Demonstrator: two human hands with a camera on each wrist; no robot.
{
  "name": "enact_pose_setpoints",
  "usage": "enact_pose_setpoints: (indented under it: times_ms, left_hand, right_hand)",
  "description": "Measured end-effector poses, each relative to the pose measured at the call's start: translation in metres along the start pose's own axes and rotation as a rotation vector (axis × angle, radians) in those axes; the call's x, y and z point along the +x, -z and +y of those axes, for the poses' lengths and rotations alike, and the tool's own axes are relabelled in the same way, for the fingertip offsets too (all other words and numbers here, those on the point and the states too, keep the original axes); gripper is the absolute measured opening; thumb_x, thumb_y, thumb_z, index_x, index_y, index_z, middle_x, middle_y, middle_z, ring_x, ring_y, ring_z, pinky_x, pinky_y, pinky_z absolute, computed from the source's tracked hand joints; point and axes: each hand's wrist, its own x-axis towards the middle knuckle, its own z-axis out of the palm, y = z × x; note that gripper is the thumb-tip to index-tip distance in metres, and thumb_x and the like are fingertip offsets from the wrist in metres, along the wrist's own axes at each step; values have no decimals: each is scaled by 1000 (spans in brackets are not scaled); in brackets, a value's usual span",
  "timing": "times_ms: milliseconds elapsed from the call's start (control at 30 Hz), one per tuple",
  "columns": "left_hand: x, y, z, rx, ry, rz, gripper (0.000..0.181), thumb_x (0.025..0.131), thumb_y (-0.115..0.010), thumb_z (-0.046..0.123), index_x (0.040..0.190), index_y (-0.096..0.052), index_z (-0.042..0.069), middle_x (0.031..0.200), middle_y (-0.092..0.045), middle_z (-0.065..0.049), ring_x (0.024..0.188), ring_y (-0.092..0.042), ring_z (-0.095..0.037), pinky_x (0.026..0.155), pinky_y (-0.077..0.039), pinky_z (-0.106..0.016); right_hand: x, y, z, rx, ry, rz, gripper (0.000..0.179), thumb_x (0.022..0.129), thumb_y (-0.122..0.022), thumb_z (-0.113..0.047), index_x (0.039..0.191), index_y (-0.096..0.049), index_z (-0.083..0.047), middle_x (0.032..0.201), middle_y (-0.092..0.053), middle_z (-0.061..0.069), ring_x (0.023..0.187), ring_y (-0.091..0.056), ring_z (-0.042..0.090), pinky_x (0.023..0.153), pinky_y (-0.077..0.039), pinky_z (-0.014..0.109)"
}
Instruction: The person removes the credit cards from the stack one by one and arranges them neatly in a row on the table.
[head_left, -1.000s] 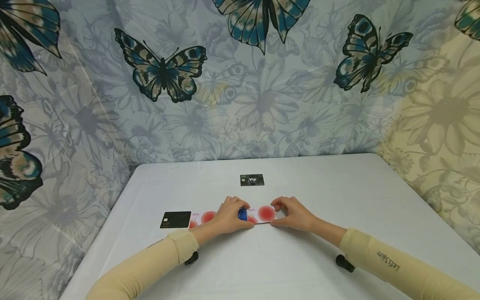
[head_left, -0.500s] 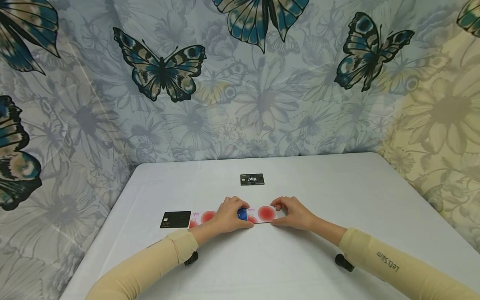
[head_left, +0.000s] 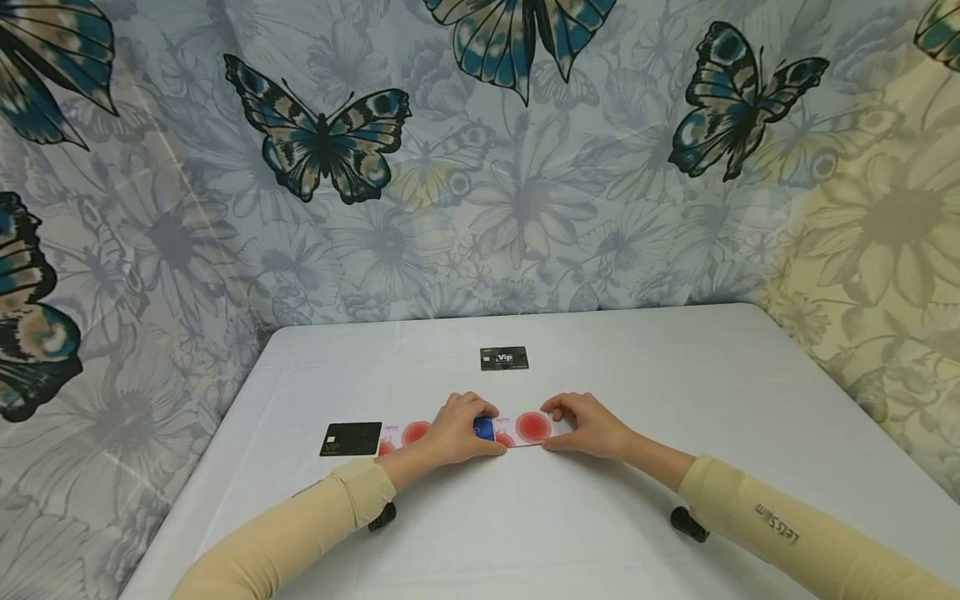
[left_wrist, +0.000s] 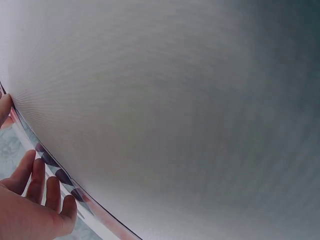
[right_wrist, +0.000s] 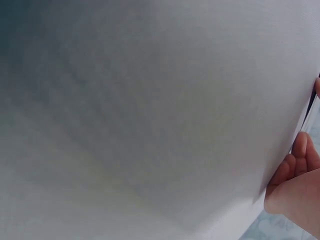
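Cards lie in a row near the front of your desk [head_left: 675, 383], where your left hand [head_left: 457, 433] curls over the blue card [head_left: 485, 428] and your right hand [head_left: 588, 427] pinches the red-dotted white card [head_left: 529, 427] beside it.

White table [head_left: 600, 517], black VIP cards [head_left: 504, 359], red-dotted white cards [head_left: 531, 427].

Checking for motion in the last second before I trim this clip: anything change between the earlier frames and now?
Nothing visibly changed. The left hand and right hand rest as before at the row of cards with red circles and the blue card. The black card at the left end and the VIP card farther back on the white table lie where they were.
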Motion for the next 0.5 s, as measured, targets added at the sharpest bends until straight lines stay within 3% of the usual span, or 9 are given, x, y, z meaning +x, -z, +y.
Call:
enact_pose_setpoints:
  times_ms: [500]
  left_hand:
    - [0,2,0,-24,-24,10,48,76,-83,35,114,-68,9,110,-59,-4,106,-47,-24,87,-43,-41]
  right_hand:
    - [-1,-1,0,4,-8,9,49,76,-85,-25,116,-63,-6,89,-54,-2,94,-44,21,82,-40,38]
